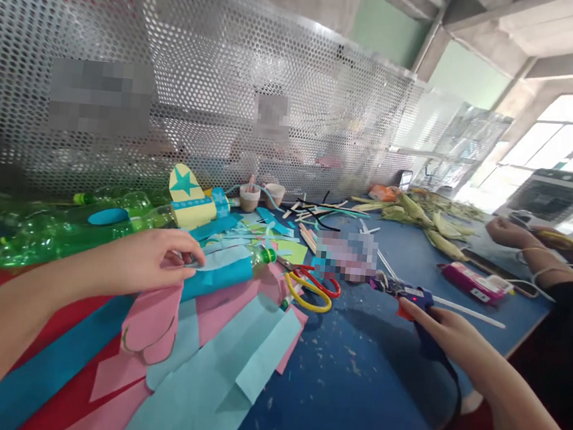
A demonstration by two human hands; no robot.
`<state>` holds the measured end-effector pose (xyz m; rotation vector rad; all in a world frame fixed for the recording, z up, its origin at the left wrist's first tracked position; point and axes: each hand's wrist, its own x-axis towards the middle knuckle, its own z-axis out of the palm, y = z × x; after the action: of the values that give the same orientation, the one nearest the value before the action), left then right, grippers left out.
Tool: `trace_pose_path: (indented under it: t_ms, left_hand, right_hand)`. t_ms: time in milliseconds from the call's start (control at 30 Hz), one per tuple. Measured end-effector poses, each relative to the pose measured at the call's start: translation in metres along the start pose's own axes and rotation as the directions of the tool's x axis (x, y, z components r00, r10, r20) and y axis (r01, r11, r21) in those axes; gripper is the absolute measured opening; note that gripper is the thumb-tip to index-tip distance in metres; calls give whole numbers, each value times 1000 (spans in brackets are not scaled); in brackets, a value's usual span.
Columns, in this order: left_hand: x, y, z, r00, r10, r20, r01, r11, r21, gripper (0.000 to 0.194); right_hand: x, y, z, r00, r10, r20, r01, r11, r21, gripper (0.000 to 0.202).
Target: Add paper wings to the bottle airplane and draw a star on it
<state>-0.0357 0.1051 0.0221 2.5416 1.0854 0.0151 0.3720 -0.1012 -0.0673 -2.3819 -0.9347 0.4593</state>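
My left hand (155, 260) is closed with its fingertips pinched on a pale blue paper piece (225, 258), over a green bottle wrapped in blue paper (228, 278). Pink paper (154, 324) hangs just below that hand. On the right, my right hand (450, 330) grips a dark blue glue gun (422, 300) with a white glue stick in its back, the nozzle pointing left. Scissors with red and yellow handles (317, 294) lie between my hands. Light blue paper sheets (213, 369) spread across the front.
Green bottles (39, 233) lie at left beside a yellow paper piece with a star (185, 196). Two small cups (249, 198) stand by the perforated metal panel (287, 88). Corn husks (412, 212) and a magenta package (474, 283) are at right, near another person's hands (510, 234).
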Motion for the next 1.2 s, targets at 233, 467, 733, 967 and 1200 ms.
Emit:
trace_pose_path:
  t_ms: [233, 467, 733, 967, 1200]
  left_hand:
    - [-4, 4, -1, 1000, 12, -3, -12, 1000, 2, 30]
    - [-8, 11, -2, 1000, 25, -5, -25, 1000, 4, 26]
    - [-11, 11, -1, 999, 38, -27, -37, 999, 22, 21]
    - [-11, 13, -1, 999, 20, -46, -19, 999, 31, 19]
    - [-13, 11, -2, 1000, 0, -11, 0, 1000, 2, 24]
  right_hand:
    - [5, 10, 5, 988, -12, 151, 50, 967, -250, 60]
    - [6, -21, -14, 976, -80, 203, 179, 827, -533, 47]
    - [-23, -177, 52, 222, -948, 227, 971, 236, 34, 30]
    - [-17, -224, 102, 59, -931, 360, 980, 122, 155, 39]
    - [-14, -235, 111, 148, -953, 264, 965, 198, 171, 30]
